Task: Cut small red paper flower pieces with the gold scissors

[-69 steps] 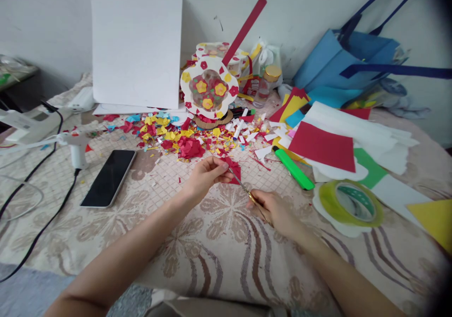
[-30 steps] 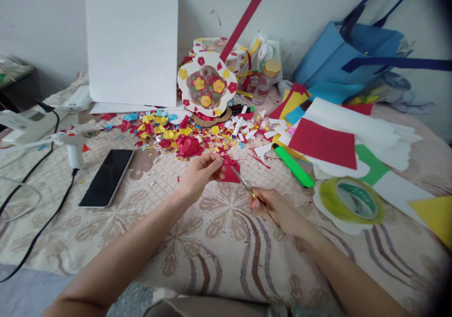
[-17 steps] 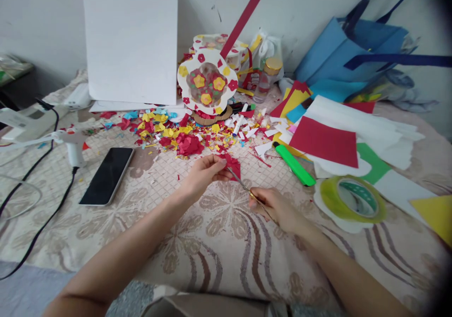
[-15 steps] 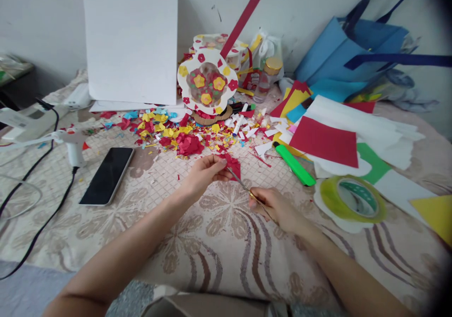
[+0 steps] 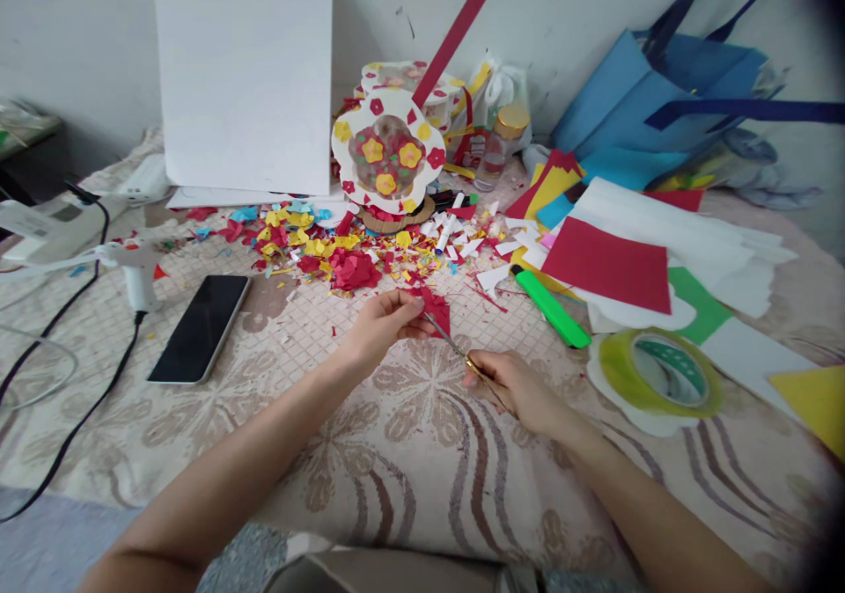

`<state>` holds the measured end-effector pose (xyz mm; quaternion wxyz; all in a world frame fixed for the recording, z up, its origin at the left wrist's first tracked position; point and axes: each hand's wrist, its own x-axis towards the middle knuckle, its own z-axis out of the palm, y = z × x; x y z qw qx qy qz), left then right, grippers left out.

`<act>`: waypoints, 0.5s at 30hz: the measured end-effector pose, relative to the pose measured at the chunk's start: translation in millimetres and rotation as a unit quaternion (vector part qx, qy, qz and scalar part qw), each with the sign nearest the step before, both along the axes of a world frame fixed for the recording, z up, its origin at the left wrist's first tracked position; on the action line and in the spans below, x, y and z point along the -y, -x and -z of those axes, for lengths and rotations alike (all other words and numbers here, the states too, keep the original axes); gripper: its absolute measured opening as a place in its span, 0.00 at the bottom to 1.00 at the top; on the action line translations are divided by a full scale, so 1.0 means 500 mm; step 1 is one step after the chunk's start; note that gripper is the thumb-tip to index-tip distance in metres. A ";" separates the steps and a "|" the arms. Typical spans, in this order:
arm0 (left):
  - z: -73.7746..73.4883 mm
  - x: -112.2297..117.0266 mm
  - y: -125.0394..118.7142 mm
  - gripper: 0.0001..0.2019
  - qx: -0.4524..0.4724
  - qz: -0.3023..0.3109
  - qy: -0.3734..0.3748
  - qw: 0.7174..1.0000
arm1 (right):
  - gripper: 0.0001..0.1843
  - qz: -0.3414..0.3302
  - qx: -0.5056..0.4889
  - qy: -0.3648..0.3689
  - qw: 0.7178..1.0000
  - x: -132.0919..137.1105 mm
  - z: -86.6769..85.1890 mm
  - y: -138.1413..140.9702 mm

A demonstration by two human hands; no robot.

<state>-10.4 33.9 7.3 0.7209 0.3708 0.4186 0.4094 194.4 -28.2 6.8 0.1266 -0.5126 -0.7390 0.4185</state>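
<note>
My left hand point(image 5: 388, 322) pinches a small piece of red paper point(image 5: 437, 314) between thumb and fingers, partly hidden by the fingertips. A pair of scissors point(image 5: 451, 340) with gold-coloured handles is gripped in my right hand point(image 5: 513, 382). The blades point up and left and reach the red paper at my left fingertips; whether they are apart I cannot tell. Just beyond lies a heap of red, yellow, blue and white paper scraps point(image 5: 353, 267). Behind it stands a white scalloped paper piece decorated with red and yellow flowers point(image 5: 386, 155).
A black-screened phone point(image 5: 202, 329) and a white glue gun point(image 5: 137, 281) with cables lie left. On the right are a green cutter point(image 5: 551, 307), a tape roll point(image 5: 660, 373), red paper point(image 5: 606, 265) and a blue bag point(image 5: 650, 91). A white board point(image 5: 247, 78) leans on the wall.
</note>
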 end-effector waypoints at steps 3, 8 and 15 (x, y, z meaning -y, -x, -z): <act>-0.001 0.002 -0.001 0.10 -0.001 -0.005 0.002 1.000 | 0.16 0.000 0.015 -0.010 1.000 -0.001 0.000 0.001; -0.001 0.007 -0.006 0.10 -0.016 -0.026 -0.015 0.999 | 0.19 0.009 0.032 -0.031 0.999 -0.001 0.008 0.006; 0.003 0.014 -0.012 0.10 -0.082 -0.065 -0.072 0.992 | 0.22 0.025 0.045 -0.060 0.997 0.000 0.010 0.015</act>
